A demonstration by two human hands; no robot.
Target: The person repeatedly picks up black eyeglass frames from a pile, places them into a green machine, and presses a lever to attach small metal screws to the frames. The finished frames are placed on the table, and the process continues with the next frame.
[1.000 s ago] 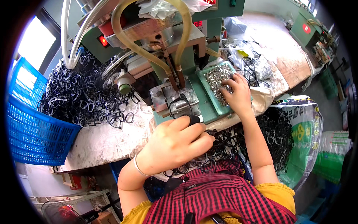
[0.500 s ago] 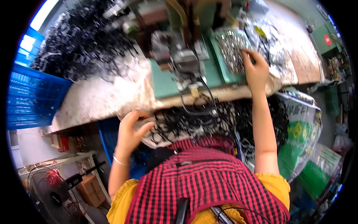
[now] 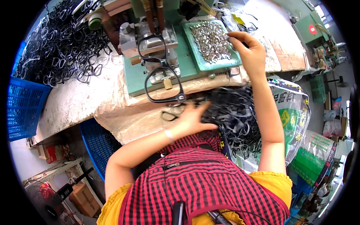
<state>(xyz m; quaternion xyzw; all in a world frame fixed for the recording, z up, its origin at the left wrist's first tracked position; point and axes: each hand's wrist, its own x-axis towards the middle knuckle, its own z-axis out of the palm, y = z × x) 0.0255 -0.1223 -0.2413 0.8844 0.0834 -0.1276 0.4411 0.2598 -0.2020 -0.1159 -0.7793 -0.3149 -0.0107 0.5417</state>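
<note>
gleaming black, the glasses frame (image 3: 164,64) lies near splayed left hand (image 3: 189,119); right hand (image 3: 252,54) curled, hold unclear.

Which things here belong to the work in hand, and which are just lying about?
In hand:
- loose black frames beside the left hand
- tray of small metal parts, by the right hand
- eyeglass frame at the metal fixture

Apparently lying about:
- fan
- cardboard box
</note>
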